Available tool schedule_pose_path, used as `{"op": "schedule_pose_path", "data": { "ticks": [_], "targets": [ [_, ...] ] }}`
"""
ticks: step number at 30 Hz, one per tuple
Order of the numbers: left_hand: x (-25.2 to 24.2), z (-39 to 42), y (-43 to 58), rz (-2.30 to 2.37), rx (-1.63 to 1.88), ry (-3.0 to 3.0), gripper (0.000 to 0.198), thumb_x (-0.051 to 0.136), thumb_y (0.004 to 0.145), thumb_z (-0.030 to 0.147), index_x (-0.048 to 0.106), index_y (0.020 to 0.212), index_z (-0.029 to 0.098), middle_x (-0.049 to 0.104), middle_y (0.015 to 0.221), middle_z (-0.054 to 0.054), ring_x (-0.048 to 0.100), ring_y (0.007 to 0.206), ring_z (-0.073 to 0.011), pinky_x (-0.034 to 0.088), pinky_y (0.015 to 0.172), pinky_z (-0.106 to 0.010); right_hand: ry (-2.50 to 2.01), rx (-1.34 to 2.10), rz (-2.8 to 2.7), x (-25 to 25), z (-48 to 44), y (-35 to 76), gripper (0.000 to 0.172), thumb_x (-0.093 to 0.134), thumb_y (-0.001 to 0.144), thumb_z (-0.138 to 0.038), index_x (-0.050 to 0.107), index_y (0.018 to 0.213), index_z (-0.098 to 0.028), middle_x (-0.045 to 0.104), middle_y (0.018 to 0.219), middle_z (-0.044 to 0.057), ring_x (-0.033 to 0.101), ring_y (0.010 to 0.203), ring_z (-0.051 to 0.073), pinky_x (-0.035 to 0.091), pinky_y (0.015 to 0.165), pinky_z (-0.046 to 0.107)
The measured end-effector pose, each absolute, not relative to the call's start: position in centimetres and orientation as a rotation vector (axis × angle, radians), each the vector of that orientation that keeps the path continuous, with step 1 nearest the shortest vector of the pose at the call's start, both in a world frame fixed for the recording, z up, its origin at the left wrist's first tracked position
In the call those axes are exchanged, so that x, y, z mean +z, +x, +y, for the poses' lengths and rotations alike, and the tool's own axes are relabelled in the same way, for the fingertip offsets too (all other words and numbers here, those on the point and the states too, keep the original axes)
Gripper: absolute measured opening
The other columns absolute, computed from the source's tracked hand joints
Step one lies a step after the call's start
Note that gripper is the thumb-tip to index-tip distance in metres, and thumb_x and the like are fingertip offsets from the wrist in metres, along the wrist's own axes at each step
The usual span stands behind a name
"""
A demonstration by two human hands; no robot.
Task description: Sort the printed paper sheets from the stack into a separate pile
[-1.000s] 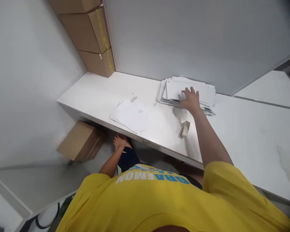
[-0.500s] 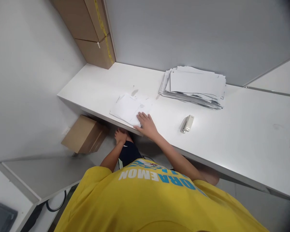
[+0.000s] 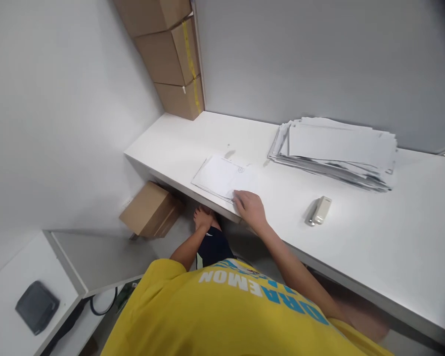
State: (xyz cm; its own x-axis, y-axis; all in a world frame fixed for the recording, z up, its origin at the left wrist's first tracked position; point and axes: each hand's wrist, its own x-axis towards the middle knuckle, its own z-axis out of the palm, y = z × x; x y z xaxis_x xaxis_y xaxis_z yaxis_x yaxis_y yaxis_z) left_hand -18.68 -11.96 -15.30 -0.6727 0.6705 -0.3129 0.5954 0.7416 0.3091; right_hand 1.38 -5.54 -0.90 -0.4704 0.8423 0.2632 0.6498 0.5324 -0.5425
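Just below the middle of the frame, the fingers of the right hand [image 3: 252, 210] are bent and close together, their tips at the near right corner of a thin pile of paper [image 3: 218, 175]. Whether they pinch a sheet or only rest on it, I cannot tell. Half a second ago this hand lay flatter on the same pile with its fingers spread, and a second ago it was over the thick stack [image 3: 337, 143], so the handling seems to have shifted to the thin pile's edge, with the thick stack left alone for now.

The thin pile lies near the front edge of the counter [image 3: 393, 227], around the centre of the frame, slightly fanned, with a small mark near its far right side. Lower and to the left, the left hand [image 3: 203, 218] rests on the leg [image 3: 214, 244], its fingers slightly apart and nothing visible in them.

Right of centre, a stapler [image 3: 322, 210] lies apart from both piles; the thick stack sits beyond it at upper right, uneven at its edges. Brown boxes [image 3: 163, 57] are piled at upper left.
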Motion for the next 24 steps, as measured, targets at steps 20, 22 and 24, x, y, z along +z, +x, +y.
{"op": "schedule_pose_path", "data": {
  "ticks": [20, 22, 24],
  "targets": [
    [-15.0, -12.5, -18.8, 2.536, 0.305, 0.99, 0.064, 0.05, 0.094, 0.046, 0.041, 0.147, 0.013, 0.045, 0.151, -0.025, 0.047, 0.138, -0.0388, 0.04, 0.108, -0.046, -1.07, 0.67, -1.943, -0.5, -6.6, 1.9, 0.036, 0.034, 0.103, -0.038, 0.064, 0.095, -0.019, 0.07, 0.102, 0.013, 0.066, 0.101, 0.023, 0.053, 0.092, 0.037],
    [-15.1, -12.4, -18.9, 2.541, 0.292, 0.991, 0.065, 0.05, 0.093, 0.047, 0.041, 0.148, 0.013, 0.046, 0.15, -0.025, 0.047, 0.137, -0.0383, 0.04, 0.108, -0.046, -1.032, 0.668, -1.899, -0.6, -6.6, 1.8, 0.034, 0.036, 0.102, -0.037, 0.064, 0.096, -0.02, 0.07, 0.103, 0.012, 0.067, 0.101, 0.023, 0.054, 0.093, 0.038],
    [-15.1, -12.3, -19.0, 2.545, 0.274, 0.986, 0.067, 0.051, 0.092, 0.047, 0.04, 0.149, 0.013, 0.047, 0.15, -0.024, 0.048, 0.137, -0.0383, 0.04, 0.109, -0.047, -0.988, 0.659, -1.86, -0.8, -6.5, 1.7, 0.032, 0.038, 0.102, -0.037, 0.065, 0.096, -0.021, 0.071, 0.102, 0.012, 0.067, 0.101, 0.023, 0.055, 0.091, 0.038]
  ]
}}
